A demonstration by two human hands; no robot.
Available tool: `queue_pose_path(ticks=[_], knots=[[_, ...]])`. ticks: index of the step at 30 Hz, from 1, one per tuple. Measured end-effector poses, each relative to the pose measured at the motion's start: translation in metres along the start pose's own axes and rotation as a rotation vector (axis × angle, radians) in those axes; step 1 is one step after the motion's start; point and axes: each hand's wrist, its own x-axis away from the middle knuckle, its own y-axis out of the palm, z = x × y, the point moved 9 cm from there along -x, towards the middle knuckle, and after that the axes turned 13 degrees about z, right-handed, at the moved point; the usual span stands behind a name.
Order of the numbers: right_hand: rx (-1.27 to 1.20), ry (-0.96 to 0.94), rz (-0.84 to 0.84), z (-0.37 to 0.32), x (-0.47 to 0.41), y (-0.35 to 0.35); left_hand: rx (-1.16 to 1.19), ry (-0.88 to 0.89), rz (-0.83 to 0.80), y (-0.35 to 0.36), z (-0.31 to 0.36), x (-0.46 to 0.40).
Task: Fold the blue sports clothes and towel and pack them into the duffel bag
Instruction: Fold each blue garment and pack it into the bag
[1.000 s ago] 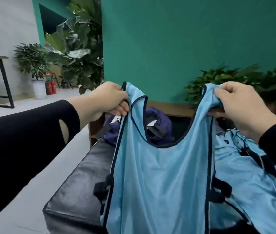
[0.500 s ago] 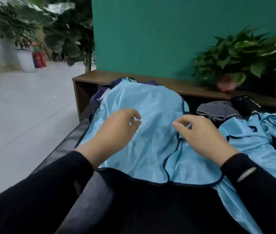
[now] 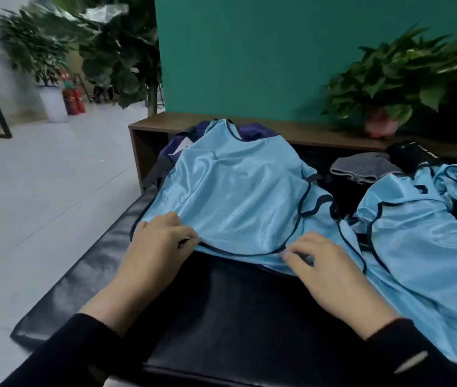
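Note:
A light blue sports vest (image 3: 238, 196) with dark trim lies spread on the black padded bench (image 3: 221, 317). Its far end drapes over the purple duffel bag (image 3: 255, 133), hiding most of the bag. My left hand (image 3: 160, 247) pinches the vest's near edge at the left. My right hand (image 3: 330, 272) has curled fingers holding the same trimmed edge at the right. More blue sports clothes (image 3: 422, 236) lie in a heap to the right. A folded grey towel (image 3: 366, 166) sits behind them.
A low wooden shelf (image 3: 319, 132) runs along the green wall behind the bench, with potted plants (image 3: 389, 88) on it. A black item (image 3: 411, 155) lies beside the towel. Open tiled floor (image 3: 40, 191) stretches to the left, with large plants and red extinguishers (image 3: 73, 100) far back.
The vest, held up by its shoulders a second ago, now lies flat over the bench and bag. Both hands have slid back to its near edge.

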Motion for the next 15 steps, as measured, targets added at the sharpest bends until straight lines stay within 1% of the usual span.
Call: queue_pose_path(ticks=[2, 4, 6, 7, 8, 10, 11, 12, 13, 14, 15], knots=[[-0.119, 0.076, 0.117, -0.002, -0.009, -0.018, -0.053, -0.141, 0.074, -0.017, -0.001, -0.013], [-0.291, 0.166, 0.193, -0.004, -0.020, -0.032, -0.124, -0.278, 0.076, -0.028, -0.002, -0.029], [-0.534, 0.292, 0.235, -0.003, -0.030, -0.036, -0.098, -0.353, 0.037, -0.031, 0.005, -0.047], [-0.627, 0.343, 0.244, -0.003, -0.034, -0.035, -0.050, -0.371, -0.039, -0.024, 0.010, -0.053], [-0.696, 0.377, 0.246, -0.003, -0.038, -0.032, 0.007, -0.391, -0.156, -0.013, 0.017, -0.056], [-0.749, 0.429, 0.234, 0.002, -0.043, -0.024, 0.102, -0.441, -0.431, 0.013, 0.032, -0.040], [-0.759, 0.452, 0.229, 0.007, -0.044, -0.021, 0.094, -0.434, -0.539, 0.026, 0.036, -0.027], [-0.772, 0.470, 0.228, 0.011, -0.046, -0.018, 0.043, -0.386, -0.598, 0.036, 0.037, -0.018], [-0.790, 0.482, 0.226, 0.014, -0.047, -0.017, -0.054, -0.318, -0.583, 0.044, 0.031, -0.012], [-0.811, 0.487, 0.225, 0.017, -0.048, -0.016, -0.158, -0.266, -0.499, 0.045, 0.024, -0.012], [-0.847, 0.491, 0.228, 0.020, -0.050, -0.015, -0.223, -0.253, -0.386, 0.042, 0.016, -0.017]])
